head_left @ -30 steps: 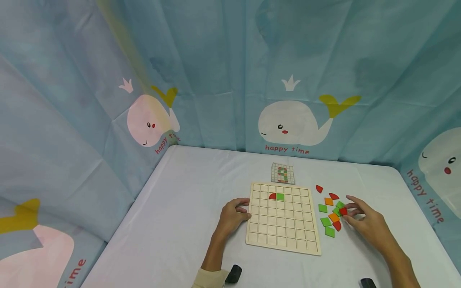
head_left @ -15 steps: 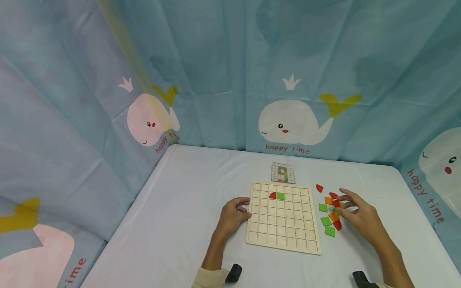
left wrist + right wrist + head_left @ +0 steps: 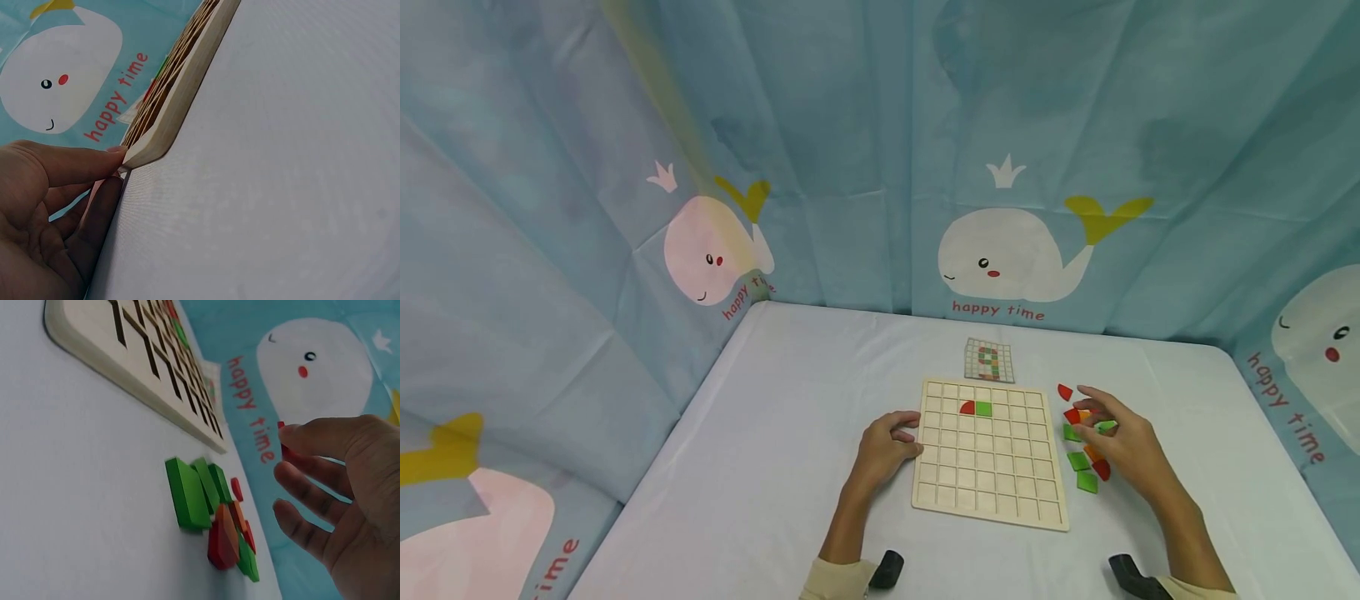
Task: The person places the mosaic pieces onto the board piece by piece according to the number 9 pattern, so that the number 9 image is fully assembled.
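Observation:
A square wooden grid board (image 3: 991, 467) lies on the table. One red quarter-round tile (image 3: 967, 407) and one green square tile (image 3: 983, 409) sit side by side in its upper cells. My left hand (image 3: 886, 450) holds the board's left edge; the left wrist view shows the thumb at the board's edge (image 3: 169, 119). Over the loose tiles, my right hand (image 3: 1123, 437) pinches a red tile (image 3: 1071, 416) between thumb and fingers, raised off the table. In the right wrist view, most of this red tile (image 3: 282, 434) is hidden by the fingertips.
Several green, orange and red tiles (image 3: 1087, 482) lie loose right of the board, partly hidden by the right hand. A small pattern card (image 3: 989, 361) lies behind the board. Blue whale-print curtains (image 3: 850, 233) hang around the white table (image 3: 760, 483).
My right hand has moved left over the loose tiles toward the board, carrying the red tile. The left hand and the board stay where they were.

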{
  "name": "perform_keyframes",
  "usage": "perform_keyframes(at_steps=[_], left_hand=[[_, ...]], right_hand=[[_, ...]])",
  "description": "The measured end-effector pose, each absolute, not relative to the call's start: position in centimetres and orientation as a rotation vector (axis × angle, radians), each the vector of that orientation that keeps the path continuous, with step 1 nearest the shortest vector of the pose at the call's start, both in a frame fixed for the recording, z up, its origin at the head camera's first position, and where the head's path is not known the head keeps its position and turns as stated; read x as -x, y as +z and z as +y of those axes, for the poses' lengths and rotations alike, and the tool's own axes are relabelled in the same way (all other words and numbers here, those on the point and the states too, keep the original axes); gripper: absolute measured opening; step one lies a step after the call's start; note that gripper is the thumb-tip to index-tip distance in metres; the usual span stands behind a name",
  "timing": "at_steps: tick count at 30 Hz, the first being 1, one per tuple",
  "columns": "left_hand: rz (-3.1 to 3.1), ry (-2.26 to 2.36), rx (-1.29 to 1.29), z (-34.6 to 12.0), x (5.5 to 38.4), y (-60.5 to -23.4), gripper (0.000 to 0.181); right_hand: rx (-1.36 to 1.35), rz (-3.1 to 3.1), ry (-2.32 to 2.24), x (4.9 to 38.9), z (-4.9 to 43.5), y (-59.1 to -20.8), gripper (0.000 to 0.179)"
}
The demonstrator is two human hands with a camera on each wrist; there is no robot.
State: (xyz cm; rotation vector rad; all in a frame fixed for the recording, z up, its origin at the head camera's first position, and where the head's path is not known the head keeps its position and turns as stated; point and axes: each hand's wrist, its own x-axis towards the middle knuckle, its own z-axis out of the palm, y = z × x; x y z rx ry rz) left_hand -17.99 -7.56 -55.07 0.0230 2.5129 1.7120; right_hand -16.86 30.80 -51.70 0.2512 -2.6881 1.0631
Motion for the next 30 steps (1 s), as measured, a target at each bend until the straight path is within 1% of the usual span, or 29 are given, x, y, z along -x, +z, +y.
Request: perform_keyframes(at_steps=[10, 18, 30], left_hand=[[2.508, 1.716, -0.023, -7.6, 17.9, -55.2, 0.050], [2.498, 1.730, -0.022, -7.6, 18.0, -55.2, 0.050], [2.515, 1.725, -0.020, -7.6, 18.0, -55.3, 0.050]], right_hand=[[-0.320, -2.660, 1.178, 17.9, 28.9, -52.1, 0.060], [-0.406, -2.668, 1.182, 18.8, 27.8, -52.7, 0.062], [-0.403, -2.716, 1.219, 19.2, 26.3, -53.0, 0.062]])
